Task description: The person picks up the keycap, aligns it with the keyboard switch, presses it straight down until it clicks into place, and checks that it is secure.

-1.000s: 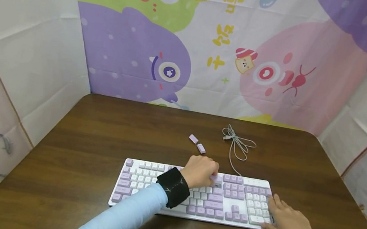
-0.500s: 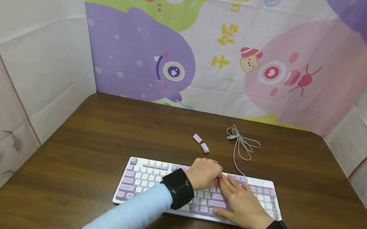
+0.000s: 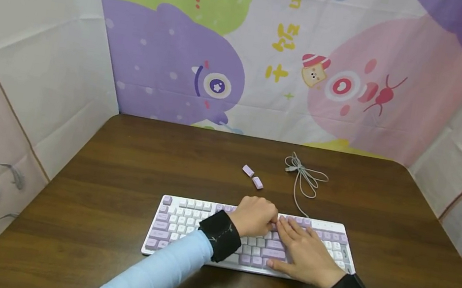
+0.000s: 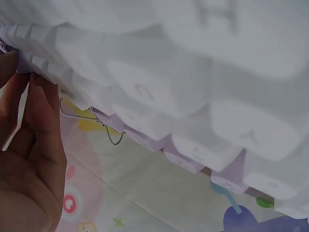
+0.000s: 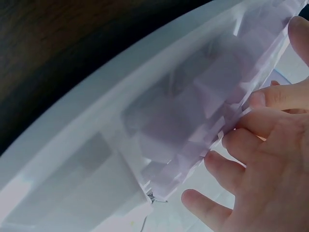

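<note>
A white and lilac keyboard [image 3: 184,216] lies across the table in the head view. My left hand [image 3: 253,217] is curled over its upper rows, right of the middle. In the left wrist view, the thumb and fingertips of that hand pinch a pale purple keycap [image 4: 25,63] at the end of a row. Beside it my right hand [image 3: 306,255] rests on the right part of the keyboard, fingers stretched out, tips close to the left hand. The right wrist view shows its fingers [image 5: 227,166] lying along the purple keys. Whether the pinched keycap is loose is hidden.
Two loose lilac keycaps, a farther one [image 3: 248,170] and a nearer one [image 3: 257,183], lie behind the keyboard. A bundled white cable [image 3: 304,175] runs from its back edge. The brown wooden table [image 3: 66,229] ends at a cartoon-print cloth [image 3: 272,105].
My right hand has moved left from the keyboard's right end onto the keys beside my left hand. The left hand stays at nearly the same spot. The head view shifted slightly.
</note>
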Demonstrator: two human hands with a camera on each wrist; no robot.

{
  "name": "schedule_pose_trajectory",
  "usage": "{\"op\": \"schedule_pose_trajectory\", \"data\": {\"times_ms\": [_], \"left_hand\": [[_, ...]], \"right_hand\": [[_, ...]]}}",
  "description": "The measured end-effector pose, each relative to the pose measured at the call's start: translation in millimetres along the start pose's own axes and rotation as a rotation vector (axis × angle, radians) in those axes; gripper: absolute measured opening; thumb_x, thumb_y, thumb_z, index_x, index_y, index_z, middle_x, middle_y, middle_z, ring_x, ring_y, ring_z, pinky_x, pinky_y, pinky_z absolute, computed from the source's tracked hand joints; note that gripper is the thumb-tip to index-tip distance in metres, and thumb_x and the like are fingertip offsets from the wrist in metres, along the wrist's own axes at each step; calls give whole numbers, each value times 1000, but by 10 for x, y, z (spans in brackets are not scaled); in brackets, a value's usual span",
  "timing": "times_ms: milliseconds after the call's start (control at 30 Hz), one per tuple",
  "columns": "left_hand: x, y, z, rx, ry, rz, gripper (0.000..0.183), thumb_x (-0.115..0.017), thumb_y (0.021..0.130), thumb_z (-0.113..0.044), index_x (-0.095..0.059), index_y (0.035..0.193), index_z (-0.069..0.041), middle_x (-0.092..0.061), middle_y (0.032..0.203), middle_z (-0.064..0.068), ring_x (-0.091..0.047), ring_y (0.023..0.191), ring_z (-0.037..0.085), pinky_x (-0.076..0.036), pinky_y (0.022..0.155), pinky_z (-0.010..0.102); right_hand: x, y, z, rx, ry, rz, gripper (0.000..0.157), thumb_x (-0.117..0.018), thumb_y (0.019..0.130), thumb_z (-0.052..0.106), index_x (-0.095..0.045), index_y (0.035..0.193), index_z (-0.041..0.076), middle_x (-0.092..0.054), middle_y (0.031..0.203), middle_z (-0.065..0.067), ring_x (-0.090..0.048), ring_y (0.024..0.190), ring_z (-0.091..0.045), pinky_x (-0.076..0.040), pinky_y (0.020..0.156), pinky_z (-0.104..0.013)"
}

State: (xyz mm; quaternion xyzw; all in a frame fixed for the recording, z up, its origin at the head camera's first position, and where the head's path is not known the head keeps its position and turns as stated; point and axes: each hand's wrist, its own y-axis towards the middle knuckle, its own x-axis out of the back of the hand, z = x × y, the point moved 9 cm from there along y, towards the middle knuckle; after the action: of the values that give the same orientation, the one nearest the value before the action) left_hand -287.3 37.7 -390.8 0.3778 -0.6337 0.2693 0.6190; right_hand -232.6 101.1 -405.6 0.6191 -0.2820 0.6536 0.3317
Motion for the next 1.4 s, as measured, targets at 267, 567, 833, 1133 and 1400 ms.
{"op": "schedule_pose_trajectory", "data": {"times_ms": [267,567,833,1133,1400], "left_hand": [[-2,-9,-39,-30,49,-33,16,-71,76,-23,-63,61,-23,-61,64,-9,-57,59,10,-43,48,29],[38,-57,-96,-51,116,-89,11,-68,77,-24,-67,66,-22,-65,67,-8,-62,62,13,-47,50,30],[55,-59,-112,-45,139,-106,16,-68,77,-25,-65,62,-21,-65,64,-6,-62,60,13,-47,49,30],[87,-91,-170,-70,226,-97,6,-68,73,-24,-67,67,-21,-66,66,-7,-61,60,11,-47,49,30],[86,-104,-202,-82,239,-81,3,-69,71,-25,-68,72,-22,-67,70,-8,-62,65,11,-49,52,29]], "right_hand": [[-53,-17,-2,-24,25,20,83,-60,77,60,-46,135,3,-46,141,-16,-42,131,-36,-33,101,-59],[-66,-40,6,-29,16,12,84,-60,76,61,-47,134,2,-47,140,-16,-41,132,-35,-34,100,-60],[-68,-52,41,-16,14,22,85,-61,74,62,-48,134,2,-47,140,-17,-44,130,-36,-38,96,-60],[-6,-7,53,-15,34,24,88,-63,72,63,-49,132,-1,-47,139,-18,-44,129,-37,-40,94,-60],[-5,-9,66,-18,28,21,91,-65,70,62,-47,133,-2,-47,139,-19,-44,129,-37,-41,93,-59]]}}
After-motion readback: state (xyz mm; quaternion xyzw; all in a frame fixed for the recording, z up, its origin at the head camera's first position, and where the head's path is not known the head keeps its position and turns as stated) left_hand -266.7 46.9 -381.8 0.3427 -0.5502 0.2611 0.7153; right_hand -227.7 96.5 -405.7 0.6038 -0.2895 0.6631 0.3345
